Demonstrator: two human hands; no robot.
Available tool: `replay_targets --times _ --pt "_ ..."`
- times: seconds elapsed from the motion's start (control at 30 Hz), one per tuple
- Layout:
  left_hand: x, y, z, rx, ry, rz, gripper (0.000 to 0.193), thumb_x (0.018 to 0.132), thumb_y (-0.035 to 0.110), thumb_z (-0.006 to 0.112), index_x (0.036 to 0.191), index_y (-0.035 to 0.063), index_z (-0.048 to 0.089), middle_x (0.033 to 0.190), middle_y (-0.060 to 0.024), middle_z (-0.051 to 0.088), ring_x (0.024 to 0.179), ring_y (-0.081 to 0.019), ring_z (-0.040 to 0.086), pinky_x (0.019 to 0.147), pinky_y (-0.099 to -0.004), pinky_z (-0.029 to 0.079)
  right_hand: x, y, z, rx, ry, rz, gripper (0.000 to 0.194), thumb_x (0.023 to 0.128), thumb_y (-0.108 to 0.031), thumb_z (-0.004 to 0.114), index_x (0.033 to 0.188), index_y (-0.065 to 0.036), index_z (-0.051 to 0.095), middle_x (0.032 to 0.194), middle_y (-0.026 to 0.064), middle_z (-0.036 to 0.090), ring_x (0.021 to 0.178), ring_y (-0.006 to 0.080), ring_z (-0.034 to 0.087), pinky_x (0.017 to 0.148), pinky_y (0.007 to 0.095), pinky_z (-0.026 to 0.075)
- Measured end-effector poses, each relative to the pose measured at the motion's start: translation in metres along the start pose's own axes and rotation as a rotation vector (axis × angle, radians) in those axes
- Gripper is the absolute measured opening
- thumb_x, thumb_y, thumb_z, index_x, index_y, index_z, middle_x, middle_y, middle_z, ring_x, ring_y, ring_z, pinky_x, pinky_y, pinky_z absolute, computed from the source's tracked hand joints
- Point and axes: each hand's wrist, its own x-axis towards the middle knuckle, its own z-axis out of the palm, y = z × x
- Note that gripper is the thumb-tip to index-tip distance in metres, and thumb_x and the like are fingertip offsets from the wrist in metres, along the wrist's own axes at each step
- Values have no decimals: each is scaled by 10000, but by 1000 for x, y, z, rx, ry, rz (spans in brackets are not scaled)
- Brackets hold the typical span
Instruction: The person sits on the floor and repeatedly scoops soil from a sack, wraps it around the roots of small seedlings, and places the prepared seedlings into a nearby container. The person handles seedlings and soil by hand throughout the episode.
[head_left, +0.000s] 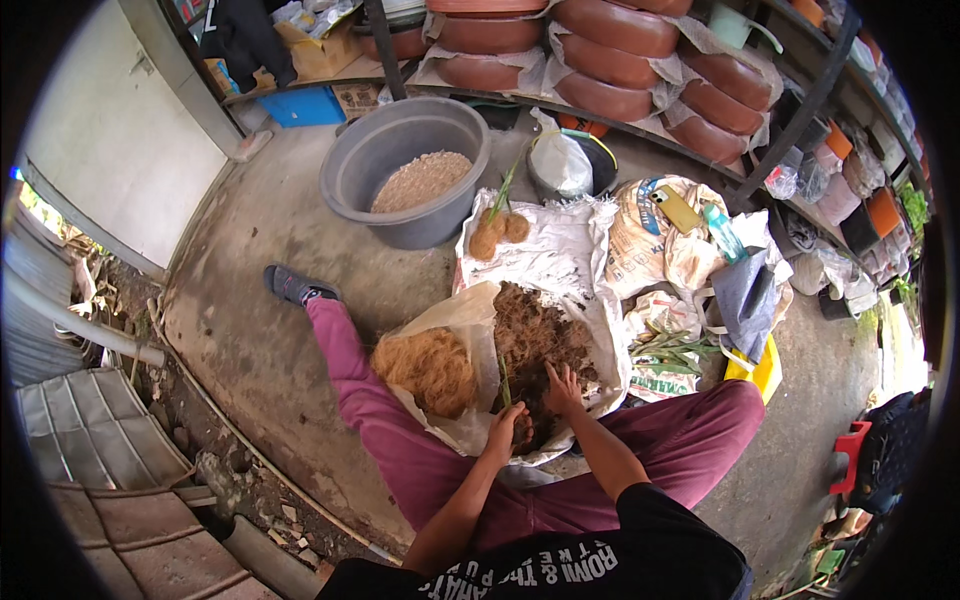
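Note:
My left hand (511, 429) is closed around the base of a small green plant (505, 384), whose leaves point up above the fist. Just to its right, my right hand (562, 388) rests with spread fingers on dark brown fibrous material (541, 330) heaped on a white woven sack (611, 352). Nothing shows held in it. To the left, an open pale plastic bag (480, 337) holds light brown coconut-like fibre (431, 369). Beyond the dark heap, two fibre-wrapped balls (499, 234), with green leaves rising from them, sit on the sack's white cloth.
A large grey tub (341, 184) holds pale granular material. Behind it are a black bucket (609, 176) and shelves of stacked reddish-brown bowls (607, 56). At right lie a full printed sack (630, 247), a phone (675, 208), a bottle (724, 232) and cut green leaves (671, 345).

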Motion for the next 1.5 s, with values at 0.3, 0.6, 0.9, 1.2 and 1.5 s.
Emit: replay_targets --times 0.3,0.6,0.9,1.2,1.5 --pt "1 -2 2 18 5 -3 220 934 285 572 908 69 539 707 -61 575 583 -188 588 520 -322 467 27 31 32 296 48 -40 834 752 -282 701 1422 -53 260 1398 208 314 1231 386 405 986 481 392" --pt "1 -1 2 19 -16 -21 215 930 292 579 899 83 542 709 -52 576 599 -181 593 544 -320 483 28 29 22 119 49 -9 506 752 -165 691 1214 -80 504 1156 213 441 1113 411 440 945 452 414" --pt "-8 4 8 65 -21 21 221 878 267 674 883 91 542 710 -38 578 601 -154 586 530 -304 476 12 48 19 521 303 93 414 738 -182 709 1094 -36 556 983 194 591 882 393 586 793 461 477" --pt "-6 -1 5 72 -58 51 231 883 271 670 905 84 537 709 -43 581 590 -160 592 514 -311 480 50 31 -107 692 170 -108 308 753 -185 733 963 3 608 807 92 647 746 176 617 639 332 487" --pt "-3 2 5 66 -46 42 199 894 263 655 915 85 570 706 -31 582 578 -149 587 513 -302 485 -26 -23 -254 601 20 -326 217 794 -90 684 963 15 597 847 61 647 816 101 601 688 270 490"
